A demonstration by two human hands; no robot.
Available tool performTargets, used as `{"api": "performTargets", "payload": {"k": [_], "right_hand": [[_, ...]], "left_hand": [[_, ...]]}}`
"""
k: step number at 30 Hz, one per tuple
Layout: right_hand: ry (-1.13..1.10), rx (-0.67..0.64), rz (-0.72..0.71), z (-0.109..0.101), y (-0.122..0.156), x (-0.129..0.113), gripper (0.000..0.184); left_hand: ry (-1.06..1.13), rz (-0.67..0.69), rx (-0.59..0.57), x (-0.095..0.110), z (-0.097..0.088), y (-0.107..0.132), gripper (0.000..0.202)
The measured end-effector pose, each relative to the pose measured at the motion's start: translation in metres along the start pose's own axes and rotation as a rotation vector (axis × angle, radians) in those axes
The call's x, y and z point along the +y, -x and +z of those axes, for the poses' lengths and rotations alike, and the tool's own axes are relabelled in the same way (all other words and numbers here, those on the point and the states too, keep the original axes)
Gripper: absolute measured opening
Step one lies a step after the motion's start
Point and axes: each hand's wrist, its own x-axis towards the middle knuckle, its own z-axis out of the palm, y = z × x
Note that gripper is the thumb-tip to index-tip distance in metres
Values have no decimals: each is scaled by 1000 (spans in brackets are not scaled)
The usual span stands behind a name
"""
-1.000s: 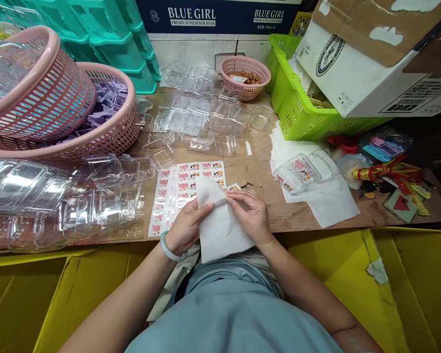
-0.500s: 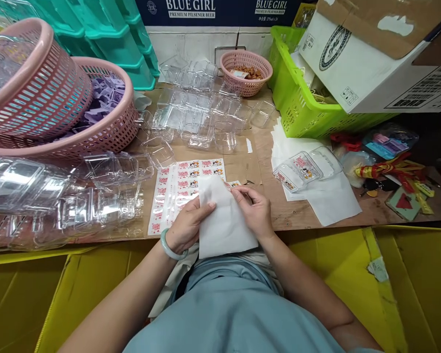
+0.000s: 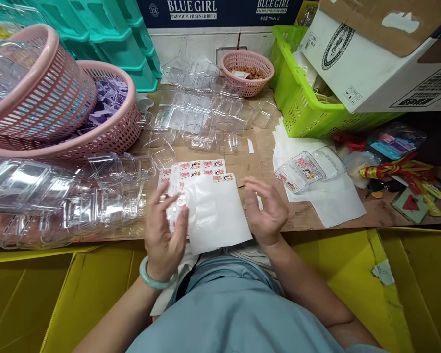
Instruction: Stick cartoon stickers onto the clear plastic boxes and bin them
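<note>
A white backing sheet (image 3: 216, 213) lies flat at the table's front edge, partly over a stack of printed sticker sheets (image 3: 202, 168). My left hand (image 3: 164, 230), with a green bangle on its wrist, hovers at the sheet's left edge, fingers apart and holding nothing. My right hand (image 3: 266, 211) hovers just right of the sheet, fingers loosely curved and spread, also holding nothing. Neither hand grips the sheet. A clear plastic box with stickers on it (image 3: 303, 169) rests on white paper to the right of my right hand.
Clear plastic boxes (image 3: 202, 113) cover the middle and left of the wooden table (image 3: 301, 213). Two pink baskets (image 3: 106, 132) stand at the left, a small pink basket (image 3: 247, 73) at the back, a green crate (image 3: 301, 108) under a cardboard box at the right. Yellow cartons (image 3: 407, 284) stand below the table.
Both hands have let go of the white sheet and moved apart. The sheet now lies flat on the table over the sticker sheets.
</note>
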Motion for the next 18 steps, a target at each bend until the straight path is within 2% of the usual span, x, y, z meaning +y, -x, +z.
{"api": "performTargets", "payload": {"k": [2, 4, 5, 7, 8, 10, 12, 14, 16, 18], "right_hand": [[109, -195, -199, 9, 13, -4, 28], [169, -333, -289, 15, 21, -6, 31], [169, -380, -293, 16, 24, -7, 32], [120, -405, -196, 15, 25, -7, 39], [65, -370, -95, 14, 24, -7, 45], [-118, -228, 227, 13, 17, -2, 56], [-379, -176, 566, 14, 6, 6, 49], [-583, -192, 775, 13, -8, 14, 34], [-656, -114, 828, 9, -20, 21, 30], [-665, 59, 816, 4, -29, 28, 30]], "left_hand": [[163, -126, -167, 4, 12, 5, 26], [399, -288, -285, 4, 25, 2, 30], [497, -344, -299, 3, 31, -2, 31], [587, -382, -259, 1, 37, -12, 25], [585, -382, -238, 0, 39, -18, 22], [543, -377, -236, -1, 42, -30, 20], [478, -323, -303, -2, 46, -40, 21], [351, -215, -408, -3, 53, -50, 24], [125, -27, -416, -6, 64, -63, 27], [-161, 260, -307, -9, 76, -82, 32]]}}
